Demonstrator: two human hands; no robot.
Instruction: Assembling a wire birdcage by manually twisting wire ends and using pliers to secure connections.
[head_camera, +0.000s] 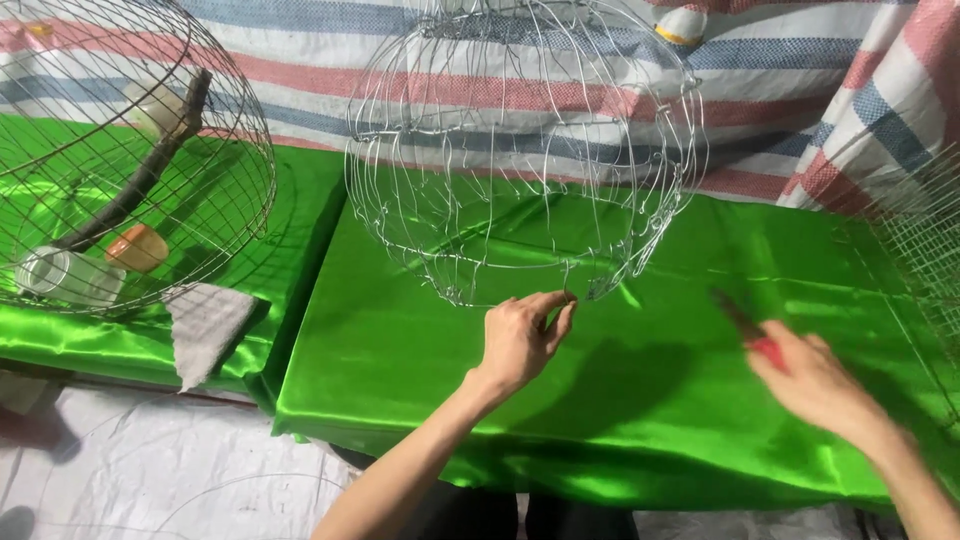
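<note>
Wire-frame dome of thin silver wire (525, 150), unfinished, stood mouth-down on the shiny green satin cloth (620, 400), its lower rim pinched at 6 o'clock by the left hand (520, 340).

Thumb and forefinger of the left hand were closed narrowly on a wire end at the rim, so the frame lay straight up from that grip, toward 12 o'clock, and the left hand was the nearer one. The right hand (815, 385) hung well apart at 4 o'clock from the frame, wrapped around a red-handled tool (750, 330) pointing back toward 10 o'clock. Motion blur hid the tool's tip and kind. The frame's top was cut off at the picture edge, and its thin wires faded against the striped tarpaulin (800, 90). A finished round wire cage (130, 160) holding small cups sat at 9 o'clock.
</note>
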